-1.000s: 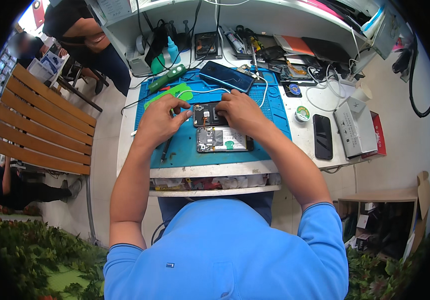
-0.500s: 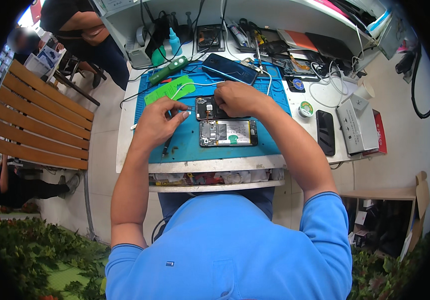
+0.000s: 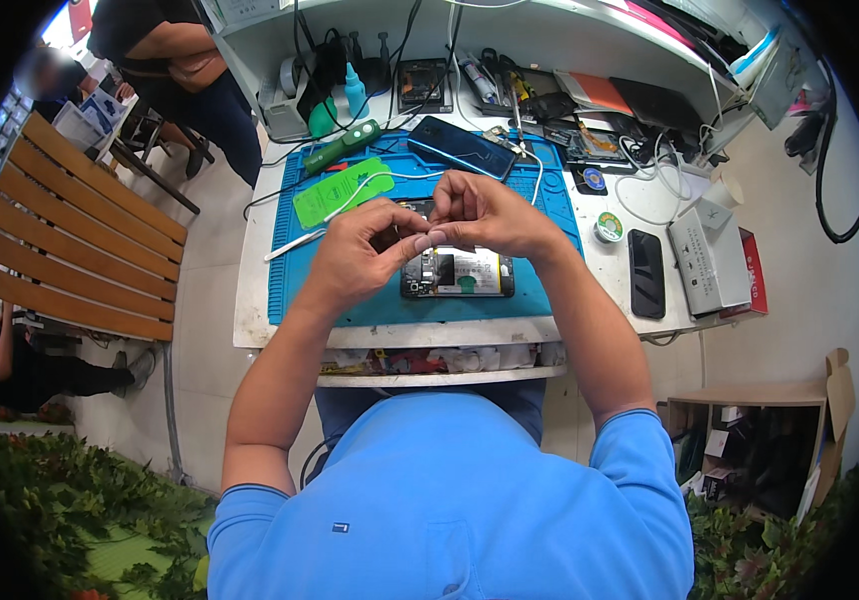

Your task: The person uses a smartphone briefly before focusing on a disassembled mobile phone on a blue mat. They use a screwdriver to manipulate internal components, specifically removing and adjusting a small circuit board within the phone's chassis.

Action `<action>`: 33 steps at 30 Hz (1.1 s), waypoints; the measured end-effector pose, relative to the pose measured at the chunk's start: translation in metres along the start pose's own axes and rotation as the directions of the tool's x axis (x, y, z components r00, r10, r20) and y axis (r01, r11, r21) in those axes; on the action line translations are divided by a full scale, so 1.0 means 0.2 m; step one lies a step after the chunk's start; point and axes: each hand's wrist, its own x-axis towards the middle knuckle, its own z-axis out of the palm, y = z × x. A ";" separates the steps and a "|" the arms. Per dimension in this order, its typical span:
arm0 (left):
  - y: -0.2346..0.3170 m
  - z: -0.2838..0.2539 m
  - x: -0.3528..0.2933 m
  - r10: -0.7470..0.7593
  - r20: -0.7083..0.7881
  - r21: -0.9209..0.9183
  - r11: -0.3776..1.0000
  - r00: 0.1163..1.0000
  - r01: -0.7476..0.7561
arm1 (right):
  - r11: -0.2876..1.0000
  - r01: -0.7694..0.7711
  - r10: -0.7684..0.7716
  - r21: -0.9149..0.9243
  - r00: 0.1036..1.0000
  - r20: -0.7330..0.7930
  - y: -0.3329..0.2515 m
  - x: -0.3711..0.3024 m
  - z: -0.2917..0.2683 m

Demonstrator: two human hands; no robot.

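My left hand [image 3: 368, 252] and my right hand [image 3: 488, 215] meet over the blue work mat, their fingertips pinched together. Whatever sits between those fingertips is too small to make out. Just beneath them lies an opened smartphone [image 3: 470, 276], its battery and circuit board exposed, with a green patch on the battery. Behind it, the phone's dark back part is mostly covered by my hands. A white cable [image 3: 412, 176] runs across the mat beyond my fingers, beside a bright green card [image 3: 342, 192].
On the mat's far side are a green-handled tool [image 3: 343, 146] and a dark blue phone [image 3: 462, 147]. To the right stand a small round tub [image 3: 609, 228], a black phone [image 3: 647, 274] and a white box [image 3: 710, 258]. A light-blue bottle [image 3: 355, 92] stands at the back.
My left hand has moved right and my right hand has drawn back from the phone's back part, so their fingertips now meet above the opened phone.
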 end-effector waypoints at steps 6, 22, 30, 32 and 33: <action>0.02 0.01 0.00 0.101 0.045 0.007 0.995 0.994 -0.101 | 0.993 -0.028 0.025 0.118 0.999 0.029 -0.04 -0.03 0.00; -0.05 0.10 -0.05 0.190 -0.147 0.075 0.981 0.971 -0.180 | 0.975 0.150 -0.190 -0.162 0.945 -0.268 0.04 -0.16 0.19; -0.09 0.11 -0.05 0.178 -0.158 0.023 0.984 0.971 -0.177 | 0.707 0.271 -0.476 -0.654 0.865 -0.157 -0.02 -0.17 0.23; -0.10 0.12 -0.06 0.134 -0.178 -0.032 0.989 0.975 -0.142 | 0.684 0.279 -0.489 -0.674 0.861 -0.139 -0.01 -0.17 0.23; -0.10 0.12 -0.06 0.115 -0.176 -0.046 0.991 0.978 -0.125 | 0.671 0.284 -0.496 -0.685 0.859 -0.130 -0.01 -0.17 0.22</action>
